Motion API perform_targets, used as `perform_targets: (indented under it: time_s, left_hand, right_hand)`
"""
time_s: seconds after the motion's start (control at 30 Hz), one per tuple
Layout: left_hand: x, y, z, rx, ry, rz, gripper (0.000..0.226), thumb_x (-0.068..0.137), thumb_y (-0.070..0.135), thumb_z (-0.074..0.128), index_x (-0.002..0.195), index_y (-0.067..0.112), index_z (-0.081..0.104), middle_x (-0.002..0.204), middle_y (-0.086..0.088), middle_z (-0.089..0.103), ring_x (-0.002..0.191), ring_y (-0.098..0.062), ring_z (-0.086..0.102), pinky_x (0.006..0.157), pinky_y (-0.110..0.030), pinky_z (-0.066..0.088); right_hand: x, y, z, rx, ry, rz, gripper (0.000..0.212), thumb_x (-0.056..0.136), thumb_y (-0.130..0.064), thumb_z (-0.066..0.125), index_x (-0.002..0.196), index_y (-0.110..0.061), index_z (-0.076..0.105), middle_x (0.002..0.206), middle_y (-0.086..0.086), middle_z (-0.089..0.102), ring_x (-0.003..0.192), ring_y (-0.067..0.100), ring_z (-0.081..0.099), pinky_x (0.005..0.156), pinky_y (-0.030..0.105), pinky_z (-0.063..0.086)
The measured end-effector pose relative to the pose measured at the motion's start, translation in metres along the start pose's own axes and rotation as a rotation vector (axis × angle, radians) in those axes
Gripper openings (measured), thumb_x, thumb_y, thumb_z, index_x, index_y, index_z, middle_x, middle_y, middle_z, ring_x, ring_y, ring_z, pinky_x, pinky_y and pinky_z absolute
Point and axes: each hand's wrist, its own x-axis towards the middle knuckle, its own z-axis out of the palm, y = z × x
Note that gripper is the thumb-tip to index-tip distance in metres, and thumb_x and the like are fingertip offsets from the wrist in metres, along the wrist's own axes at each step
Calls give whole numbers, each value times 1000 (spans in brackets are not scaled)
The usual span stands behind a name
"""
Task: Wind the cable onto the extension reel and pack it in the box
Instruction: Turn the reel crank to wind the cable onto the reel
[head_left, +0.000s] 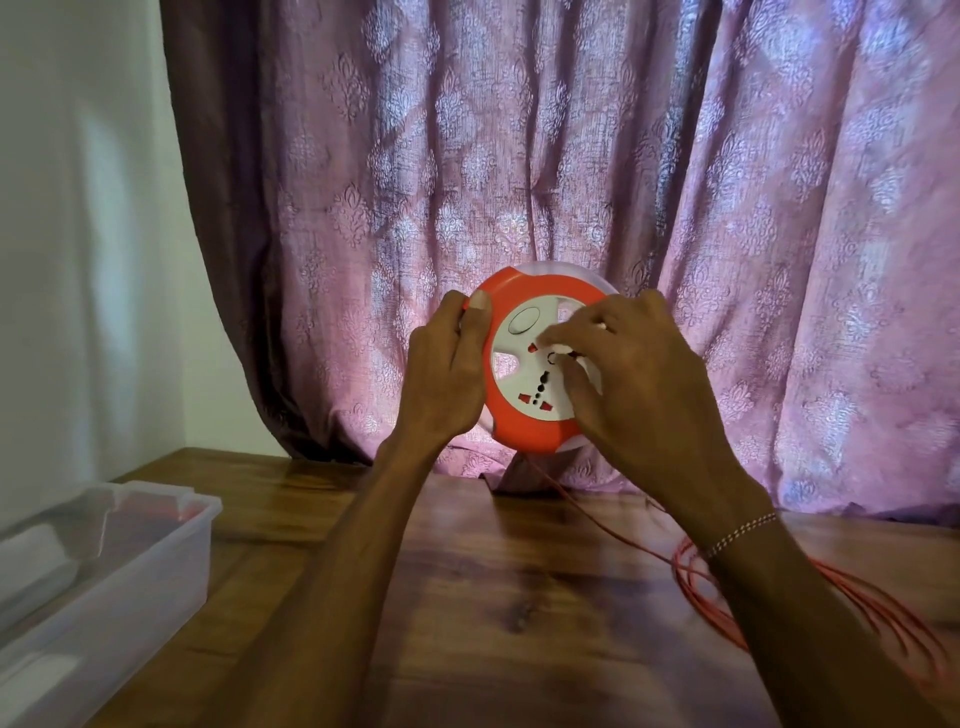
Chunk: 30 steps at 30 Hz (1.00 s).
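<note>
The left hand (447, 369) has its grip closed on the left rim of the extension reel (540, 364), thumb laid on the orange front edge and the fingers wrapped behind, holding it up off the surface with its face turned toward the camera. The right hand (639, 379) lies over the right half of the reel's face, fingers curled in near the centre; whether that grip pinches a knob there or only presses on it cannot be told, since the fingertips are blurred.

The reel is a round disc with a thick orange outer ring and a white inner plate carrying a socket with dark and red holes, a round oval button at upper left, and cut-out windows. A pale translucent back shows behind its top edge.

From the reel's lower edge a thin orange cable (852, 597) drops to the wooden surface (467, 597) and runs right, passing under the right wrist into loose loops near the right border of the view.

A clear plastic box (156, 551) sits open at the surface's left edge, well apart from the reel. The middle of the surface between box and cable loops is bare wood. A purple patterned curtain (519, 156) hangs just behind the reel, its hem resting on the back of the surface, and a white wall (78, 208) stands to the left.
</note>
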Motion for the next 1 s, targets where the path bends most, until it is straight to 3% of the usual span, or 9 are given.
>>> perform_targets:
  time_s: [0.1,0.2,0.37,0.53,0.63,0.77,0.9,1.0]
  left_hand:
    - [1,0,-1,6,3,-2,49,103,58,36,82,17,50,71,-8,60,64,-29,59,60,-54,51]
    - [1,-1,-1,12,0,-2,47,103,57,36,83,18,52,74,-2,63,63,-20,62,61,-51,54]
    - [0,-2,-1,2,-13,-24,53,101,61,36,87,13,54,76,-6,66,70,-26,67,63,-55,56]
    - [0,1,1,5,-8,-6,58,100,62,36,86,8,51,73,-14,64,69,-35,64,63,-58,54]
    - [-2,5,3,17,1,20,55,101,59,36,82,9,47,64,-8,57,62,-29,57,60,-56,48]
    - [-4,7,4,39,-21,37,53,102,57,35,83,9,49,66,-8,60,61,-26,59,59,-54,48]
    - [-4,8,3,34,-30,27,55,101,59,34,86,9,50,70,-15,63,65,-34,63,59,-56,51]
    - [-3,6,2,23,-32,8,58,100,61,34,88,8,51,73,-17,64,68,-37,64,61,-58,52]
  right_hand:
    - [1,3,-1,-28,-239,-52,54,75,-2,71,119,-32,68,136,10,52,124,35,39,88,50,51]
    - [0,-2,0,-118,-304,-70,64,73,-12,79,128,-39,61,142,12,44,128,36,34,96,47,46]
    - [-2,-3,6,-180,-239,-92,63,69,-19,82,126,-39,64,133,14,52,119,37,44,91,44,46]
    - [-5,2,8,-153,-104,-67,53,78,-26,56,127,-45,60,116,8,56,110,30,52,83,40,49]
    - [-7,-1,12,-166,-43,96,54,77,-54,62,130,-48,55,103,4,65,97,28,62,71,35,52]
    - [-4,-5,16,-187,47,253,68,82,-78,45,128,-31,61,89,4,76,80,32,70,66,37,55]
    - [-2,-6,10,-180,7,215,65,87,-73,44,127,-26,61,88,3,75,83,30,69,67,35,53]
    - [-1,-4,1,-73,65,135,39,90,-50,60,114,-20,67,95,3,73,93,27,63,68,35,52]
